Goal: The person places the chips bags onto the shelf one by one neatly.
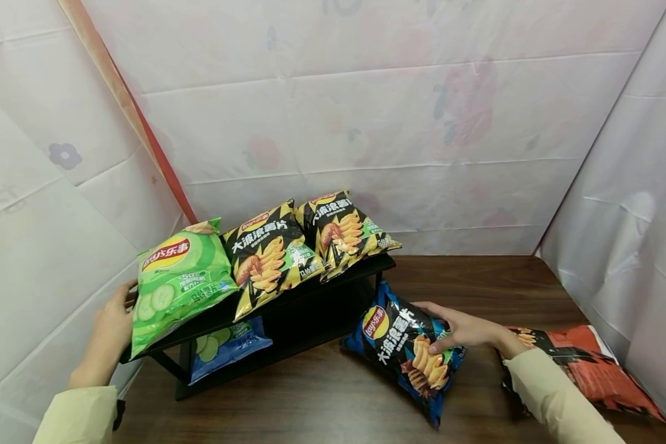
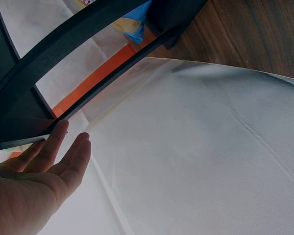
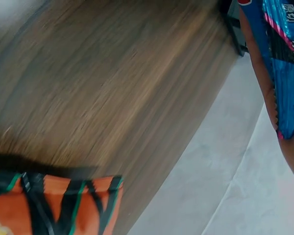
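Note:
My right hand (image 1: 466, 327) grips a blue-and-black bag of potato chips (image 1: 405, 357) by its right side, thumb on the printed front. The bag tilts beside the right end of a black two-tier rack (image 1: 288, 364); the right wrist view shows part of its blue wrapper (image 3: 286, 83). At the rack's left end, my left hand (image 1: 111, 330) touches the upper shelf's edge next to a green chip bag (image 1: 183, 277). In the left wrist view, that hand (image 2: 44, 181) has its fingers extended against the rack; the thumb is hidden.
Two black-and-yellow chip bags (image 1: 272, 256) lean on the upper shelf beside the green one. A blue bag (image 1: 230, 348) lies on the lower shelf. A red-and-black bag (image 1: 588, 367) rests on the wooden table (image 1: 300, 401) at right. Patterned white cloth (image 1: 366, 123) encloses the back and sides.

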The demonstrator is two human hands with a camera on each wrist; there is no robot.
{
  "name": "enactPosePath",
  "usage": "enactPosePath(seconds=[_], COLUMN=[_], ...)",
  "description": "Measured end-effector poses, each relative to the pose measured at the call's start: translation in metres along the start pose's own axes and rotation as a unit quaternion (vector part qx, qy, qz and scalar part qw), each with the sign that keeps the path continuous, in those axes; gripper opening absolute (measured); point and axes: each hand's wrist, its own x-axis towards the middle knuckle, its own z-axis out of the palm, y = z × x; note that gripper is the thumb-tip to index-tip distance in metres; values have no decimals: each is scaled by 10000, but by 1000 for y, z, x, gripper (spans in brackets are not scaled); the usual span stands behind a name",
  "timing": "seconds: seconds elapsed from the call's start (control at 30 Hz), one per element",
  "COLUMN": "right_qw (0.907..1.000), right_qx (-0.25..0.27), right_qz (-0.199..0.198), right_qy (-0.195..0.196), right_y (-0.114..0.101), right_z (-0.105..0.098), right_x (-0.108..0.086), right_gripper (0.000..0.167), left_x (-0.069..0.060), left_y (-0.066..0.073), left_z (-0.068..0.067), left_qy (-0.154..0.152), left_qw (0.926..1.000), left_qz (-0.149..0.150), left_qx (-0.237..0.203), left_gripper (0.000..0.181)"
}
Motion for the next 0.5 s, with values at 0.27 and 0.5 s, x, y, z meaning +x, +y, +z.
enactPosePath(seconds=[0.27, 0.5], right_qw=[10000, 10000], right_qx=[-13, 53], right_qz=[-41, -36], right_qy=[-48, 65], right_y=[-9, -15], right_z=[8, 17], right_x=[20, 39], right_gripper=[81, 81], left_x=[0, 1], left_y=[-1, -3], left_z=[1, 2], left_qy=[17, 76], left_qw=[10000, 10000], left_qz=[-1, -16], left_qx=[-6, 5], left_gripper=[64, 64])
